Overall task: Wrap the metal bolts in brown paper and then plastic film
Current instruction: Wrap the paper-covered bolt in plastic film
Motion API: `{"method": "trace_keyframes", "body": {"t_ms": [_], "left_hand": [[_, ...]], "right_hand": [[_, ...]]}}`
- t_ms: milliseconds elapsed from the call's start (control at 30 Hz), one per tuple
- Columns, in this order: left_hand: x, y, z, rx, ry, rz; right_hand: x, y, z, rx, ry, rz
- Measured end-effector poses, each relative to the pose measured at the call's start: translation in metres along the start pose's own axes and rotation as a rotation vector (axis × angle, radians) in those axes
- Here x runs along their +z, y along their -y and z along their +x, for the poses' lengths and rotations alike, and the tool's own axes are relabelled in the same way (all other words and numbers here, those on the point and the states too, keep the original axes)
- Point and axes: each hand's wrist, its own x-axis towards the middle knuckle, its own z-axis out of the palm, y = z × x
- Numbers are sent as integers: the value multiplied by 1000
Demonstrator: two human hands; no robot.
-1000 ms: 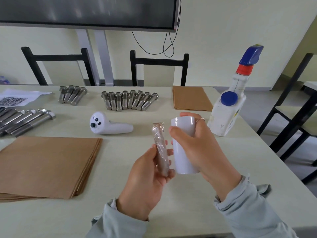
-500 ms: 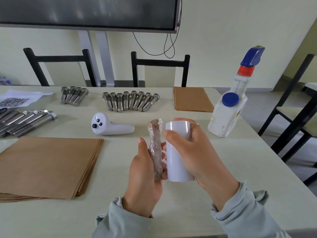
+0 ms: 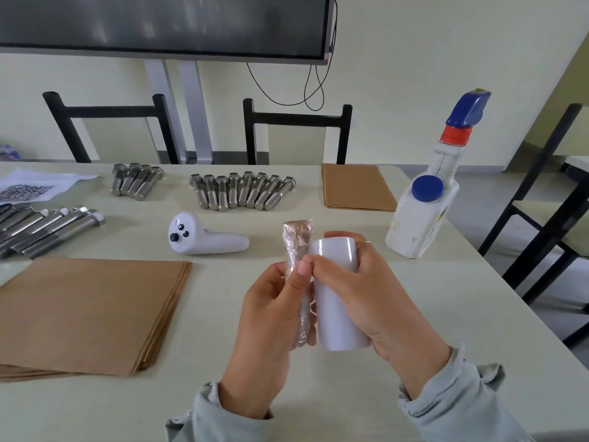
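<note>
- The left hand holds a wrapped bolt upright above the tabletop, its fingers curled round the lower half and the thumb lying along the near side.
- The wrapped bolt is covered in brown paper with clear film over it; the film shows shiny creases at the top end.
- The right hand grips a white film roll, also upright, just right of the wrapped bolt and touching it; its fingers wrap round the back of the roll and its thumb presses on the bolt's film.
- A ring shows on one finger of the right hand.
- Both wrists wear pale grey sleeves.
- A stack of brown paper lies flat at the left; a smaller paper stack lies at the far right of the tabletop.
- A row of eight bare bolts lies at the far middle, a group of four bolts to its left, and longer bolts at the left edge.
- A white controller lies between the bolts and the hands.
- A white spray bottle with a blue and red top stands at the right.
- A sheet with a printed code lies at the far left.
</note>
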Motion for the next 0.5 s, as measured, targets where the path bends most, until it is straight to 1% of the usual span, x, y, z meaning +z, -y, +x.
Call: {"method": "trace_keyframes", "body": {"t_ms": [67, 100, 167, 233, 300, 500], "left_hand": [[-2, -3, -1, 4, 32, 22], [-2, -5, -1, 6, 19, 41], [2, -7, -1, -2, -64, 68], [5, -6, 0, -47, -165, 99], [5, -6, 0, -68, -213, 139], [-1, -7, -12, 75, -276, 265]], "right_hand": [[-2, 1, 1, -10, -3, -13], [-3, 1, 0, -21, -7, -36], [-1, 0, -2, -60, -33, -94], [4, -2, -7, -97, -76, -132], [11, -5, -12, -104, -93, -127], [16, -3, -13, -9, -57, -43]]}}
